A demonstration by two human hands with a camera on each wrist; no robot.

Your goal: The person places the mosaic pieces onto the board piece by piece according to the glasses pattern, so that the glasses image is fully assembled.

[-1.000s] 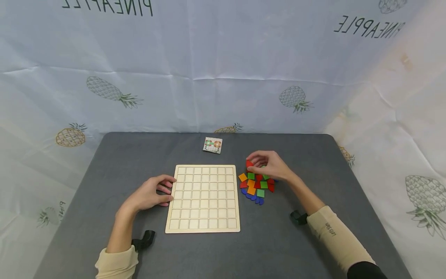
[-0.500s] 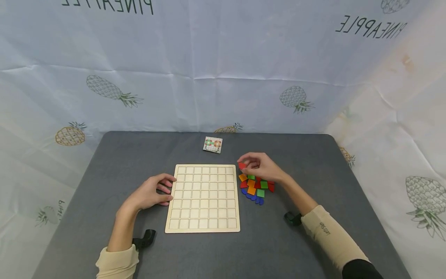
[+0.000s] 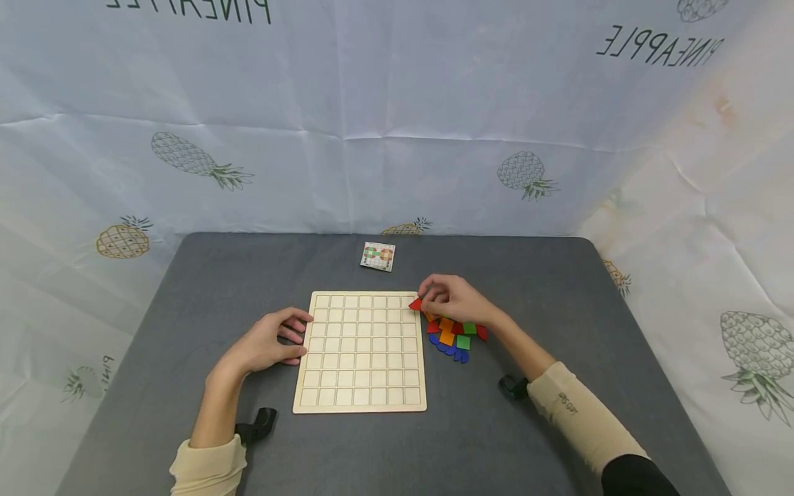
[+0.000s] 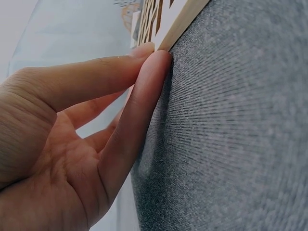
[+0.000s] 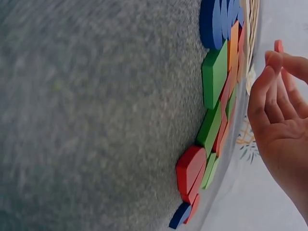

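Observation:
A wooden grid board [image 3: 360, 406] with rows of square recesses lies flat on the table. My left hand [image 3: 268, 341] is at its left side, and the left wrist view has thumb and a finger pinching the board's edge [image 4: 180, 24]. Between thumb and fingers my right hand [image 3: 455, 300] holds a red piece [image 3: 415, 304] over the board's upper right corner. That red piece [image 5: 278, 46] shows only as a small tip in the right wrist view, raised above the pile. Below the right hand lie loose flat pieces: green [image 3: 463, 342], orange [image 3: 446, 337], red and blue [image 3: 460, 355].
A small card [image 3: 378, 256] with a coloured grid pattern lies behind the board. The grey table [image 3: 360, 455] ends at a hanging pineapple-print cloth [image 3: 298, 172]. Black wrist mounts [image 3: 513, 387] sit under both forearms.
My right hand has moved left and slightly toward me with the red piece, from above the pile to the board's upper right corner. The left hand stays at the board.

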